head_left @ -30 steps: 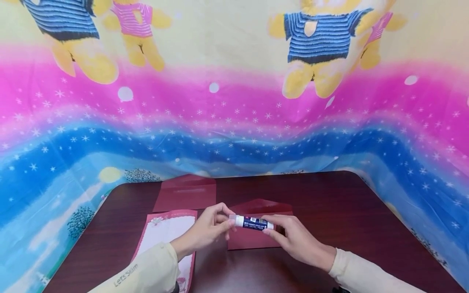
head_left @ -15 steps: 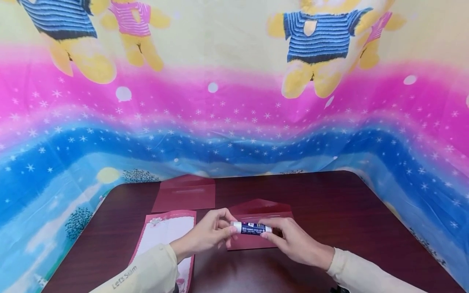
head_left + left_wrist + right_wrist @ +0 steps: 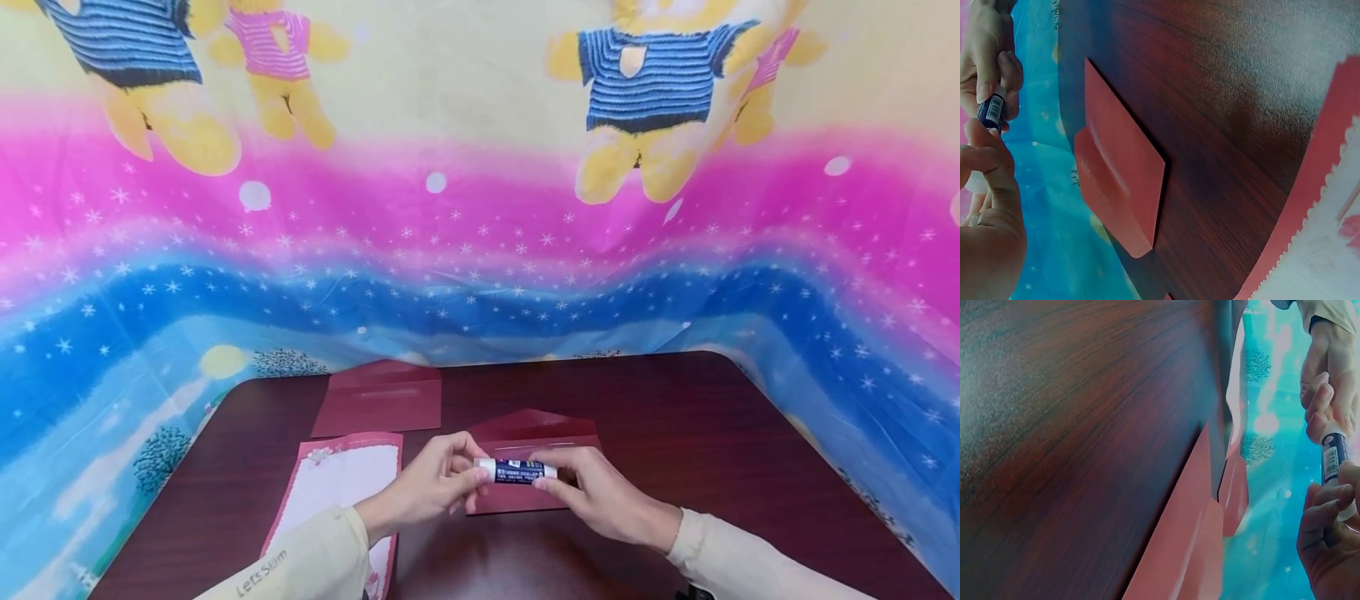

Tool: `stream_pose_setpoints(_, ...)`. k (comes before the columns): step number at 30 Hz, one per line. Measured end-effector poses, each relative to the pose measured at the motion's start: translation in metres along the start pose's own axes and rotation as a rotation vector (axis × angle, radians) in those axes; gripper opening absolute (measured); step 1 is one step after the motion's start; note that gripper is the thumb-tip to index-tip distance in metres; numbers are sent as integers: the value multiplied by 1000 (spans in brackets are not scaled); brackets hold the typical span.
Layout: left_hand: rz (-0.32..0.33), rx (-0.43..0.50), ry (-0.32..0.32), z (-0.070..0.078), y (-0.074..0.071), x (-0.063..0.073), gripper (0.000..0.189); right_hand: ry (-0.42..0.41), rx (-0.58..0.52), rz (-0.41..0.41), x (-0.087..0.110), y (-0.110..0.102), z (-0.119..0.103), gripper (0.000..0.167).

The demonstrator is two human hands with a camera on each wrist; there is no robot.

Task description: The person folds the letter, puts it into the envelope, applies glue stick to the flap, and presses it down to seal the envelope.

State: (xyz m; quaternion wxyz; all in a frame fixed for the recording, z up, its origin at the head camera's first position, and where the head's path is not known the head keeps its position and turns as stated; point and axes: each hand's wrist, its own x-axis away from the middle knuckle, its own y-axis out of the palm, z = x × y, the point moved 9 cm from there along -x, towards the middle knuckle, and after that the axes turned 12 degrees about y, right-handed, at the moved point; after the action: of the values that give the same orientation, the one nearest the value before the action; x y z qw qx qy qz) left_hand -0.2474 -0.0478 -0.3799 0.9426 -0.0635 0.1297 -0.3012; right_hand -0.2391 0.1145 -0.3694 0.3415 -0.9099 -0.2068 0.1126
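Observation:
A glue stick [image 3: 515, 471] with a dark blue label is held level in the air between both hands. Its left end is pinched between the thumb and fingers of my left hand [image 3: 437, 477]. On the other end, the thumb and fingers of my right hand [image 3: 604, 492] grip the white base. In the left wrist view, the barcode side of the glue stick [image 3: 992, 112] shows between the hands. Below and behind it lies a red envelope [image 3: 517, 502] with its flap raised away from me, partly hidden by the hands.
Another red envelope [image 3: 382, 408] lies at the back left of the dark wooden table [image 3: 712, 467]. Nearer, a red-bordered white sheet of letter paper [image 3: 333, 479] is partly covered by the left arm. A printed cloth [image 3: 465, 250] hangs behind and around the table.
The glue stick has turned from slightly tilted to nearly level, and the left hand has shifted a little down and right. Both hands keep their grip on it.

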Motion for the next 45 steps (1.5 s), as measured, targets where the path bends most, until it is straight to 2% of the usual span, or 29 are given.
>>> stream_pose_setpoints(4, 8, -10, 0, 0, 0, 0, 18, 13, -6, -7, -1, 2, 2, 18)
stream_pose_setpoints(10, 16, -32, -13, 1, -6, -3, 18, 21, 26, -2, -7, 3, 5, 30)
stream_pose_setpoints(14, 13, -39, -20, 1, -11, -7, 20, -9, 117, 29, -10, 1, 3, 32)
stream_pose_setpoints(22, 12, -47, -72, -7, -11, -6, 20, -119, 420, 121, -9, 4, -16, 26)
stream_pose_setpoints(27, -9, -39, -71, -10, 1, -7, 20, -122, 423, 75, -6, 9, -16, 28)
stream_pose_setpoints(31, -8, -59, -58, -9, 8, -10, 22, -63, 371, 42, -4, 4, -7, 23)
stream_pose_setpoints(37, 44, -178, -61, -9, 6, -14, 21, 112, 304, 28, -3, -14, 19, 22)
stream_pose_setpoints(42, 22, -408, -13, -9, 5, -17, 12, 255, 248, 22, 0, -32, 42, 25)
stream_pose_setpoints(45, -8, -564, 20, -9, 8, -18, 9, 303, 220, 23, 2, -41, 54, 28)
